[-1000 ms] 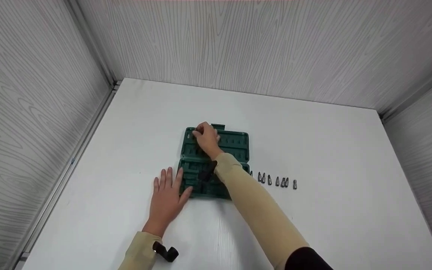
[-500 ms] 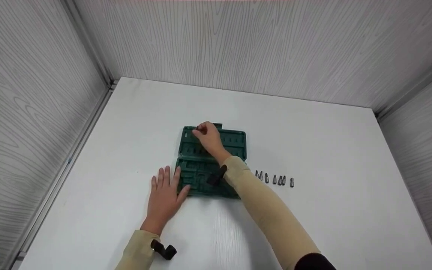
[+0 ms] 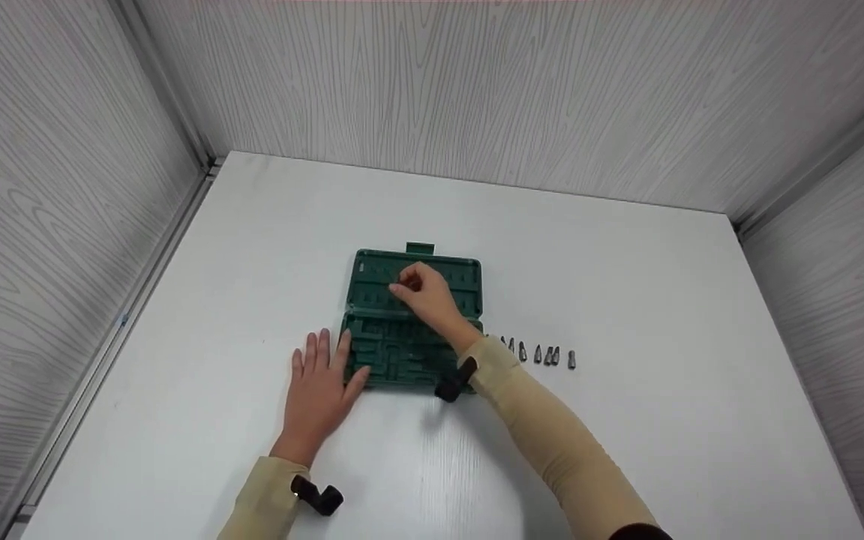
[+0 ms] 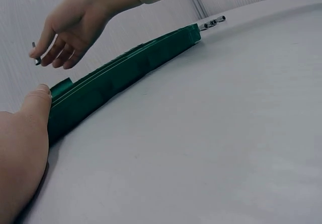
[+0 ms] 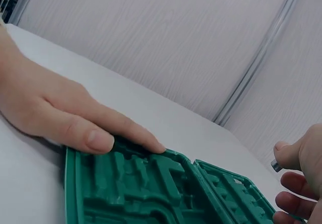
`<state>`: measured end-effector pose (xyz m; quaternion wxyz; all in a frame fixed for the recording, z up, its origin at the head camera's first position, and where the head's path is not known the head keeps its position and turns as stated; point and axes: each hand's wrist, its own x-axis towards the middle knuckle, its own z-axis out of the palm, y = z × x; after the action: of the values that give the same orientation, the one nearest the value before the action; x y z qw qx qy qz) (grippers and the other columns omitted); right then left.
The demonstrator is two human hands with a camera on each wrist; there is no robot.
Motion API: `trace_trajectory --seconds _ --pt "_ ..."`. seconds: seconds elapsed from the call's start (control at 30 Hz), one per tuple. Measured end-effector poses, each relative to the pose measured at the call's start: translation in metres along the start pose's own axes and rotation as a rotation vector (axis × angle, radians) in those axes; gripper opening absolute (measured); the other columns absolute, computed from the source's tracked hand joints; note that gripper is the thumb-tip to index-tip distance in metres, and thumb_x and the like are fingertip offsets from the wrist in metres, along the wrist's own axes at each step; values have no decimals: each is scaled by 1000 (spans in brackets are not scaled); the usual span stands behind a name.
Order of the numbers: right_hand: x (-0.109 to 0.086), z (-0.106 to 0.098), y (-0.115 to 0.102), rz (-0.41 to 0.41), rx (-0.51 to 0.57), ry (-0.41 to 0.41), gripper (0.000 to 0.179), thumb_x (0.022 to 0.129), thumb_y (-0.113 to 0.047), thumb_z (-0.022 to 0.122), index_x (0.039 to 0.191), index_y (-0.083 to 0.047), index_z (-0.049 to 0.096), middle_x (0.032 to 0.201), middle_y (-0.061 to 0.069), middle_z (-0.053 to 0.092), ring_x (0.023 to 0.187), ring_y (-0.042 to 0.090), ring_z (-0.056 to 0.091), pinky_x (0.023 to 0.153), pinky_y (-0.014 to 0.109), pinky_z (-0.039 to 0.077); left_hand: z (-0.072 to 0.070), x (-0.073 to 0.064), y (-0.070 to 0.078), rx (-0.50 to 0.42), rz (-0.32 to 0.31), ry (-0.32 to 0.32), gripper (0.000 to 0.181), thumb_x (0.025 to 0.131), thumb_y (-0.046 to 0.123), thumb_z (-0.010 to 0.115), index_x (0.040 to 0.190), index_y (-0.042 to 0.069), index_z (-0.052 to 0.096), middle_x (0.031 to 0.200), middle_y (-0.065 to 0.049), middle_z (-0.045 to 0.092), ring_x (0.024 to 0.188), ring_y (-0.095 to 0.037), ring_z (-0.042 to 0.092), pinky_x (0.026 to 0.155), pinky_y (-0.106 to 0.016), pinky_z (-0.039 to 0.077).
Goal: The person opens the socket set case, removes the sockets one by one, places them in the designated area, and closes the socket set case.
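An unfolded green plastic bit case (image 3: pixel 369 351) lies on the white table, its moulded slots facing up. My left hand (image 3: pixel 317 397) rests flat at its left side, fingers spread, thumb and index finger on the rim. Above the far half hovers my right hand (image 3: pixel 430 301), pinching a small metal screwdriver bit (image 4: pixel 36 58) between thumb and fingertip. The bit's end (image 5: pixel 276 165) also shows in the right wrist view; the head view hides most of it. Several more bits (image 3: pixel 523 351) form a loose row right of the case, partly covered by my right forearm.
The case's latch tab (image 3: pixel 421 248) sticks out at the far edge. A small pale spot (image 3: pixel 361 266) shows in the far half's left corner. Wood-grain panels (image 3: pixel 432 90) enclose the table at the back and sides.
My right hand has drawn back from the case's far left corner, toward me and to the right, uncovering that corner. The left hand stays on the rim. The head view has shifted slightly.
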<state>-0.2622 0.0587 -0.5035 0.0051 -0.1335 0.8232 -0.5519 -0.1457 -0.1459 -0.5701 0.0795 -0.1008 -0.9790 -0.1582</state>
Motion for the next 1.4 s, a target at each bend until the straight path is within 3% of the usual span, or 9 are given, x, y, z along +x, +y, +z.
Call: trace_trajectory --seconds 0.3,0.5,0.77,0.9,1.2,1.4 --pt "-31 -10 13 21 -12 -8 17 89 -21 64 97 -8 58 91 3 57 79 15 51 68 28 43 2 0 -5 -15 -11 -21 75 92 64 25 149 15 22 151 -21 18 139 -36 7 108 -54 5" --pt "-51 -21 18 19 -7 -5 19 88 -24 66 94 -9 57 89 2 56 76 16 50 66 28 43 1 0 -7 -16 -11 -1 74 93 62 28 149 15 23 151 -21 19 139 -36 8 108 -54 5" --pt "-69 -40 24 39 -4 40 20 87 -24 67 95 -8 57 88 2 56 77 16 49 68 29 42 0 1 -10 -27 -8 -5 75 93 62 29 149 14 23 150 -22 18 139 -37 8 108 -54 5" --pt "-79 -51 15 61 3 73 17 88 -17 66 95 -5 58 89 5 57 81 18 51 71 30 43 -1 1 -11 -28 -14 -13 76 92 63 28 149 14 22 151 -21 17 139 -37 7 108 -55 4" --pt "-93 -91 31 116 17 187 19 85 -20 69 92 -5 60 88 6 59 79 20 52 64 30 43 0 1 -13 -21 -11 3 75 93 63 30 150 15 21 151 -21 17 139 -37 7 108 -55 4" --pt "-109 -122 41 164 -31 251 17 85 -19 69 91 -6 59 89 5 60 82 19 53 69 28 44 -1 -1 -13 -25 -16 -4 74 93 61 31 150 15 20 151 -21 16 139 -36 6 108 -55 4"
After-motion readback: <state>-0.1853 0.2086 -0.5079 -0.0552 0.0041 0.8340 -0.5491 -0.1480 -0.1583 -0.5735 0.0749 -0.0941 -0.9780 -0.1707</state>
